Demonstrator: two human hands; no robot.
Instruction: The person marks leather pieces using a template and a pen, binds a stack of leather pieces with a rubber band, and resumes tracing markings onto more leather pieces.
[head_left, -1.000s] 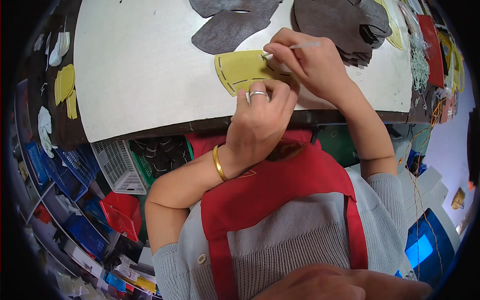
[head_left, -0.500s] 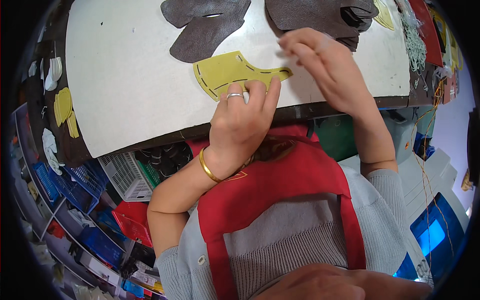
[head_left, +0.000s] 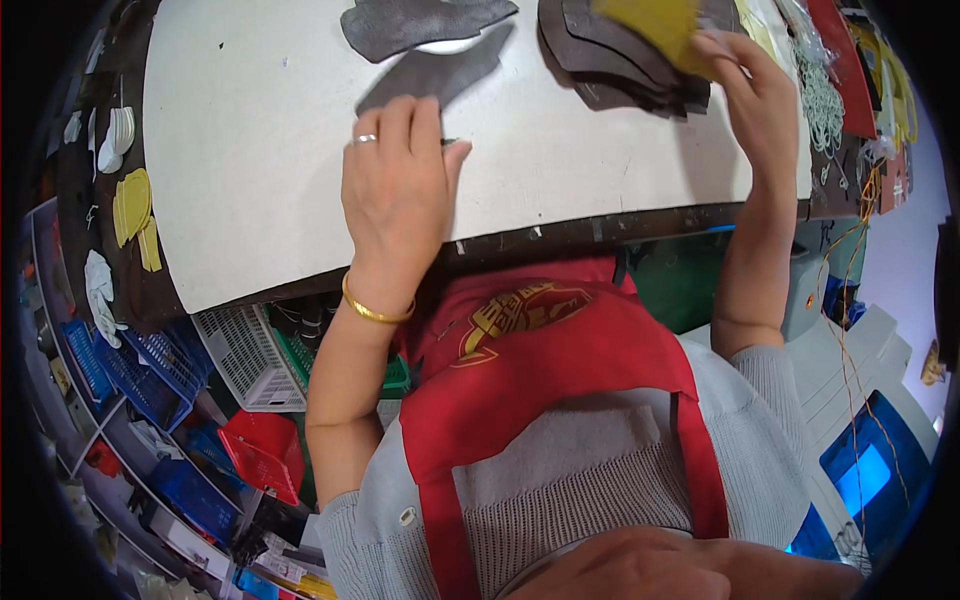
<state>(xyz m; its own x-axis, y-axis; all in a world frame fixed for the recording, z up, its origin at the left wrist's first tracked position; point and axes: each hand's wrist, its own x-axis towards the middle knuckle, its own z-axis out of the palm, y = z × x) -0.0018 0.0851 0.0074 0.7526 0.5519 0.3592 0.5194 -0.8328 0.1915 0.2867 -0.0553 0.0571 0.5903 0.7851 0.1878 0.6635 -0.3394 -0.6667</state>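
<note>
My left hand [head_left: 395,185] is over the near end of a dark brown leather piece [head_left: 455,70] on the white work surface, its fingers covering that end. The thumb lies beside it, next to a small dark tip. A second dark leather piece [head_left: 420,25] lies just beyond. My right hand [head_left: 755,95] pinches the end of a yellow template [head_left: 660,28], raised over a stack of dark leather pieces [head_left: 590,60] at the far right. The template is blurred and partly cut off by the top edge.
Yellow pieces [head_left: 132,208] and a white glove [head_left: 100,290] lie on the dark table edge at left. Pale cord [head_left: 822,105] hangs at the right end. Below the table are a white basket [head_left: 245,350], a red bin [head_left: 268,450] and shelves with blue baskets.
My right hand has picked up the yellow template and carried it right and away. My left hand has left the template and moved left to the dark leather piece, which has shifted apart from its neighbour.
</note>
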